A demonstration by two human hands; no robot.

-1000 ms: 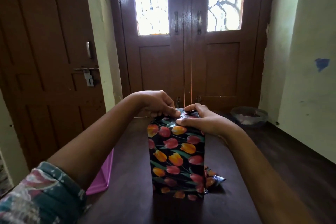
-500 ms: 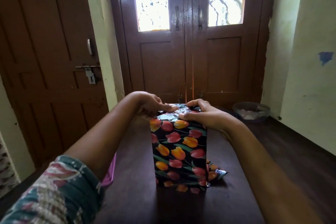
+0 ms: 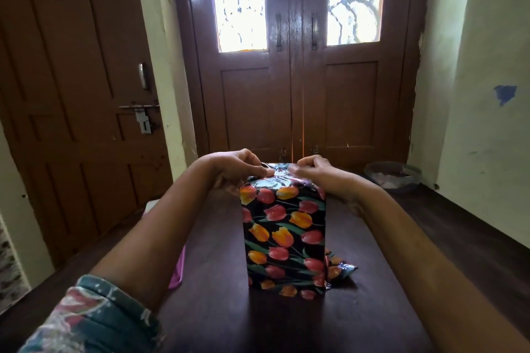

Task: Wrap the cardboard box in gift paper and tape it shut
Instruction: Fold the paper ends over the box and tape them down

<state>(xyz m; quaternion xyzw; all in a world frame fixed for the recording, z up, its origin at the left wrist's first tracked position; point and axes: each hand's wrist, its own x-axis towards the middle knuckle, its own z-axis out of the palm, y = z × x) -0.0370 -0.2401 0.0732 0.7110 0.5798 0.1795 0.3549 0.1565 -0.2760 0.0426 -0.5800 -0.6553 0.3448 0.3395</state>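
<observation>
The box [image 3: 284, 238] stands upright on the dark wooden table [image 3: 223, 309], covered in black gift paper printed with red and orange tulips. At its top end the glossy paper is folded over. My left hand [image 3: 238, 167] pinches the paper at the top left edge with curled fingers. From the other side, my right hand [image 3: 315, 170] pinches the top right edge. Loose crumpled paper [image 3: 339, 269] sticks out at the bottom right corner of the box. No tape is visible.
A pink flat object [image 3: 177, 272] lies at the table's left edge, mostly hidden by my left forearm. Behind the table is a brown double door [image 3: 295, 89] with glass panes. A round basin [image 3: 393, 176] sits on the floor at the right wall.
The view has tilted down and come closer. My right hand has drawn back from the middle of the top to its right edge; both hands remain on the top fold.
</observation>
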